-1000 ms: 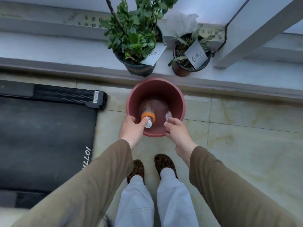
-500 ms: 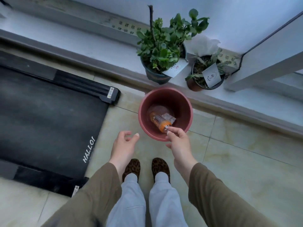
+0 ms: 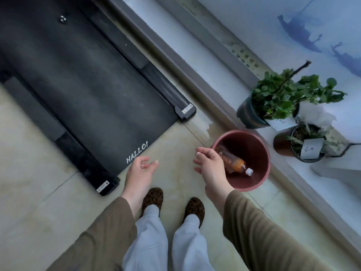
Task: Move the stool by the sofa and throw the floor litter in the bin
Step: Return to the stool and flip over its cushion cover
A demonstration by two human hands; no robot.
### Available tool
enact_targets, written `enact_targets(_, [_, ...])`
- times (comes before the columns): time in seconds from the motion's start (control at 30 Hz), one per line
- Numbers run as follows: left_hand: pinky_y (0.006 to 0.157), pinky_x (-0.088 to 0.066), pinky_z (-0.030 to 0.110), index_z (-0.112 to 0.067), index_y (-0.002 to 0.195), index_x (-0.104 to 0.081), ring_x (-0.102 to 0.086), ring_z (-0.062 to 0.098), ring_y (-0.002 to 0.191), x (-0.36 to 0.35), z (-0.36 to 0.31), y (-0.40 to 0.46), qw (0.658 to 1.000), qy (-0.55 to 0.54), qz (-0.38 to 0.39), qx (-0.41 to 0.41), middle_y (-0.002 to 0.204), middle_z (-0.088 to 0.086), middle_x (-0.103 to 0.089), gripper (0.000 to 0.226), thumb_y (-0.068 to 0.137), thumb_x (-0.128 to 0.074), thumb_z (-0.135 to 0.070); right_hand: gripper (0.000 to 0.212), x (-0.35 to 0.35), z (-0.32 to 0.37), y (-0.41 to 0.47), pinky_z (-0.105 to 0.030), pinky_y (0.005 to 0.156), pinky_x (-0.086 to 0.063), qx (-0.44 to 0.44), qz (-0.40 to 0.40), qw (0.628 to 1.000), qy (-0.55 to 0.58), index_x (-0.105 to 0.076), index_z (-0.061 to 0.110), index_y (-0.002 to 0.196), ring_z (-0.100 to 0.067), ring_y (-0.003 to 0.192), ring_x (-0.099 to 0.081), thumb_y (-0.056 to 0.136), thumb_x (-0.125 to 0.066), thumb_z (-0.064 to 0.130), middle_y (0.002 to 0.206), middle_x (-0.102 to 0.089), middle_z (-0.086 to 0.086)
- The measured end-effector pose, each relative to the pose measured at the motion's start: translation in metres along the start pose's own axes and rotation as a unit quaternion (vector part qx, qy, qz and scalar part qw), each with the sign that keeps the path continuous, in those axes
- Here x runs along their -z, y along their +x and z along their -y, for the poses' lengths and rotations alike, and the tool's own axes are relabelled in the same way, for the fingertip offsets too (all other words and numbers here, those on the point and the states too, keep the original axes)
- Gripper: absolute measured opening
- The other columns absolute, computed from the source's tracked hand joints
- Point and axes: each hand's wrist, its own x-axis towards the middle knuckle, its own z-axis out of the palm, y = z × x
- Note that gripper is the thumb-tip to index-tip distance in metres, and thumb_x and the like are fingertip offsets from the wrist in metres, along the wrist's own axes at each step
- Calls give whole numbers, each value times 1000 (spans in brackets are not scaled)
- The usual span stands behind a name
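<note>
Lying in the red bin (image 3: 259, 153) is a capped bottle (image 3: 233, 163); our left hand (image 3: 139, 173) and right hand (image 3: 210, 165) hover empty, fingers apart. The black mat (image 3: 88, 85) reads "HALLO!".

Both arms wear long, loose olive-brown sleeves (image 3: 259, 227) that end at the wrists — the left hand (image 3: 139, 174) and right hand (image 3: 210, 165) are bare, with pale-tipped nails. The legs are in light grey-white trousers (image 3: 148, 241), soft and creased, above leopard-print slippers (image 3: 153, 198) — brown with dark spots.
</note>
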Motion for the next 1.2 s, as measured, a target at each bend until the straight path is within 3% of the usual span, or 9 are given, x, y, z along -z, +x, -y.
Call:
enact_targets(0.2, [103, -53, 52, -21, 123, -60, -66, 22, 105, 62, 29, -17, 993, -97, -63, 31, 114, 5, -66, 41, 88, -69, -40, 17, -69, -4, -22, -27, 70, -50, 9, 66, 995, -70, -67, 17, 104, -14, 82, -61, 99, -53, 9, 92, -64, 2])
enact_targets(0.3, [101, -54, 50, -22, 121, -60, -65, 23, 104, 91, 46, -24, 986, -132, -90, 46, 112, 4, -65, 38, 89, -69, -40, 19, -101, -11, -35, -25, 68, -48, 10, 98, 990, -99, -67, 14, 109, -14, 82, -60, 99, -53, 9, 89, -63, 3])
enact_targets(0.4, [100, -55, 49, -19, 122, -61, -65, 23, 102, 126, 69, -30, 976, -170, -124, 60, 110, 4, -66, 51, 80, -66, -47, 18, -137, -22, -55, -25, 69, -49, 12, 136, 981, -137, -66, 13, 110, -14, 83, -60, 99, -53, 9, 89, -62, 3])
enact_targets(0.57, [100, -54, 51, -28, 107, -61, -66, 25, 106, 171, 109, -37, 956, -226, -168, 81, 105, 1, -65, 13, 96, -68, -31, 13, -189, -42, -82, -26, 68, -48, 20, 178, 966, -189, -64, 17, 102, -14, 81, -60, 98, -54, 9, 88, -61, 2])
enact_targets(0.73, [103, -53, 51, -22, 121, -60, -66, 26, 112, 223, 155, -55, 933, -280, -203, 102, 116, 6, -67, 40, 88, -70, -41, 11, -246, -69, -122, -27, 69, -48, 34, 219, 942, -253, -65, 18, 98, -15, 83, -61, 98, -56, 11, 89, -63, 3])
enact_targets(0.93, [97, -54, 50, -18, 120, -60, -65, 18, 86, 283, 212, -66, 900, -347, -234, 120, 115, 11, -66, 26, 97, -68, -27, 14, -318, -106, -171, -27, 68, -46, 45, 269, 913, -304, -65, 22, 93, -15, 80, -60, 97, -57, 11, 86, -63, 2])
enact_targets(1.2, [86, -55, 35, -16, 123, -60, -67, 22, 98, 373, 278, -81, 862, -417, -259, 127, 114, 8, -66, 30, 97, -69, -27, 14, -411, -153, -240, -25, 60, -43, 54, 303, 886, -346, -65, 19, 91, -14, 73, -58, 96, -59, 8, 82, -61, 3])
